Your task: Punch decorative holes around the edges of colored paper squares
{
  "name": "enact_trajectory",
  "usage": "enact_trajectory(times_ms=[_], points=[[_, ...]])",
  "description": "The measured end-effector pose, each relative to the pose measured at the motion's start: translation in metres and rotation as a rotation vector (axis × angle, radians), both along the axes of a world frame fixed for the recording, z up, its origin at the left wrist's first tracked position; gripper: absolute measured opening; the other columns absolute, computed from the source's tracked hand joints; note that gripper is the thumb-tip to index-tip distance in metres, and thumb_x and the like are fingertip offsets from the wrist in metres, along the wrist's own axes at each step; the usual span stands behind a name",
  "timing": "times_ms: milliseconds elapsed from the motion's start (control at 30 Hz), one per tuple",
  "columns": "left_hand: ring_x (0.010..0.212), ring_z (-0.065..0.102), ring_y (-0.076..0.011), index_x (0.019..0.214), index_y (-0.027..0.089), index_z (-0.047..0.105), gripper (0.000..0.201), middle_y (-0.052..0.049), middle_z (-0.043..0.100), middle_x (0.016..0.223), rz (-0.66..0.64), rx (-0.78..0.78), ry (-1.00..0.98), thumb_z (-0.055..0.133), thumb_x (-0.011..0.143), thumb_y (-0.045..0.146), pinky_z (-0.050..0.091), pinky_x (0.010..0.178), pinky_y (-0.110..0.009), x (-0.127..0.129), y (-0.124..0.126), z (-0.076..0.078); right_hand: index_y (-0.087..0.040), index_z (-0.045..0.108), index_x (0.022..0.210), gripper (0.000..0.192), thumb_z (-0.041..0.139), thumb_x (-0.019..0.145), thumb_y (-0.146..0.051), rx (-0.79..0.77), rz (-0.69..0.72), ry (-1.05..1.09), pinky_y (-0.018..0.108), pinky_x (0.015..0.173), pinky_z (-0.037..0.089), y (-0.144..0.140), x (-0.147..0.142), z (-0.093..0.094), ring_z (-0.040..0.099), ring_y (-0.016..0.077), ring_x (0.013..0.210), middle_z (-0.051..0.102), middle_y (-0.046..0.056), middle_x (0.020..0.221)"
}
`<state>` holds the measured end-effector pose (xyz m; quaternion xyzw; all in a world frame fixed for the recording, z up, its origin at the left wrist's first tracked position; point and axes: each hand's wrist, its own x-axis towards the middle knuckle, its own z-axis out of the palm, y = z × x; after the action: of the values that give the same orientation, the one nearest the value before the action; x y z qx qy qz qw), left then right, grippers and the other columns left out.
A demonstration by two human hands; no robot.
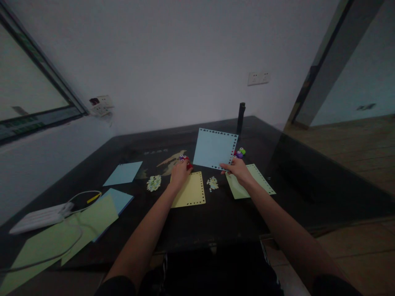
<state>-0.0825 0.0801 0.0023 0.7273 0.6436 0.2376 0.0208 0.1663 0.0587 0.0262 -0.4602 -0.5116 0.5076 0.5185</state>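
The right hand holds a pale blue square sheet of paper with a punched border of small holes by its lower right corner, fingers pinched on that corner, so that the sheet stands tilted above the dark glossy surface. The left hand rests on a small red and purple paper punch at the top edge of a yellow sheet with punched edges that lies flat on the surface; its fingers curl over the punch, though how firmly they grip cannot be told.

The blue sheet looks light and thin. It would likely flex or droop when held by one corner, and the perforated border may tear if pulled hard, so a gentle pinch just inside the holes seems the safer hold.

Under the right wrist lies a pale green sheet with punched edges. Just behind the right hand sit more small punches, purple and green. Two heaps of paper chips lie on the surface: one left of the yellow sheet, one between the yellow and green sheets. Further left lie plain blue sheets, large green sheets and a white power strip with its cable. A dark upright post stands at the far edge.
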Motion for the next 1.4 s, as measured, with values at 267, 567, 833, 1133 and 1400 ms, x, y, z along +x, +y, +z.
enact_trajectory(times_ms=[267,567,833,1133,1400], points=[[0.085,0.061,-0.0202,0.104,0.016,0.059,0.037,-0.009,0.062,0.098,-0.189,-0.033,-0.987,0.069,0.069,0.021,0.049,0.078,-0.037,0.018,-0.015,0.013,-0.014,0.061,0.071,0.026,0.075,0.056,-0.029,0.024,0.032,0.026,0.02,0.038,0.035,0.001,-0.003,-0.002,0.06,0.0126,0.044,0.066,0.002,0.063],[0.074,0.061,-0.0101,0.095,0.016,0.058,0.035,-0.003,0.063,0.083,-0.283,-0.385,-1.666,0.073,0.064,0.011,0.047,0.07,-0.022,0.051,-0.056,0.021,-0.015,0.062,0.074,0.027,0.076,0.055,-0.03,-0.043,-0.003,0.136,0.021,0.045,0.042,-0.016,-0.006,0.005,0.061,0.013,0.052,0.068,0.005,0.073],[0.077,0.063,-0.0121,0.094,0.015,0.062,0.026,-0.005,0.065,0.088,-0.318,-0.498,-1.658,0.071,0.07,0.016,0.049,0.074,-0.025,0.056,-0.072,0.02,-0.015,0.064,0.079,0.033,0.078,0.054,-0.032,-0.039,-0.008,0.188,0.025,0.048,0.045,-0.025,-0.014,-0.008,0.061,0.0146,0.053,0.07,0.005,0.073],[0.079,0.063,-0.0141,0.111,0.019,0.06,0.042,-0.009,0.067,0.097,-0.206,-0.467,-1.503,0.072,0.071,0.03,0.048,0.063,-0.023,0.061,-0.082,0.027,-0.014,0.063,0.077,0.032,0.075,0.057,-0.037,0.035,-0.054,0.104,0.025,0.047,0.042,-0.026,-0.014,-0.007,0.063,0.0171,0.055,0.07,0.006,0.073],[0.083,0.061,-0.0153,0.091,0.015,0.062,0.035,-0.008,0.066,0.097,-0.247,-0.484,-1.506,0.077,0.063,0.028,0.047,0.071,-0.027,0.065,-0.084,0.026,-0.015,0.064,0.073,0.031,0.074,0.059,-0.04,0.102,-0.044,0.035,0.027,0.049,0.044,-0.027,-0.017,-0.006,0.063,0.0185,0.057,0.069,0.006,0.069]])
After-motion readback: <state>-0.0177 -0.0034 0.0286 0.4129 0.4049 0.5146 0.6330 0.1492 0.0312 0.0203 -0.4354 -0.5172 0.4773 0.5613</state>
